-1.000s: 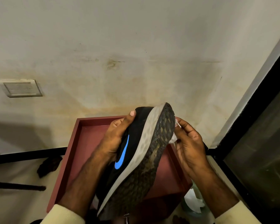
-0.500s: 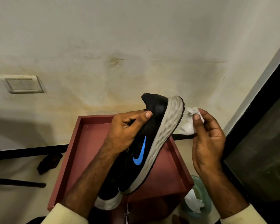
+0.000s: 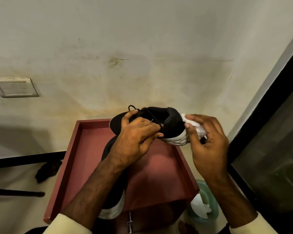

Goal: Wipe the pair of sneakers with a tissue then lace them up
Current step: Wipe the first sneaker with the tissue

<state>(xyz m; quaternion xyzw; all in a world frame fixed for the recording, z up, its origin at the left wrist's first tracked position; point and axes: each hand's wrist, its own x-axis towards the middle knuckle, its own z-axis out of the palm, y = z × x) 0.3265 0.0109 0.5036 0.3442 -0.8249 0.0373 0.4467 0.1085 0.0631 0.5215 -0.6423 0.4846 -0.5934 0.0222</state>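
Sneaker [image 3: 172,121] in L grip [image 3: 135,139], tissue [image 3: 198,128] in R grip [image 3: 208,146], over tray [image 3: 69,157], prob. stained wall [image 3: 142,48]

Blk sneaker [image 3: 173,123] held, tissue [image 3: 196,127] at heel.

Matt and finely woven, the black cloth sneaker [image 3: 171,119]; dull and lumpy, its white foam sole [image 3: 176,141]. Soft, crumpled, matt: the white paper tissue [image 3: 198,128]. Smooth with a low sheen, the dark-red tray table [image 3: 159,174]. Matt, stained and slightly rough, the cream plaster wall [image 3: 142,48]. Smooth, faintly glossy pale green plastic bin [image 3: 214,205].
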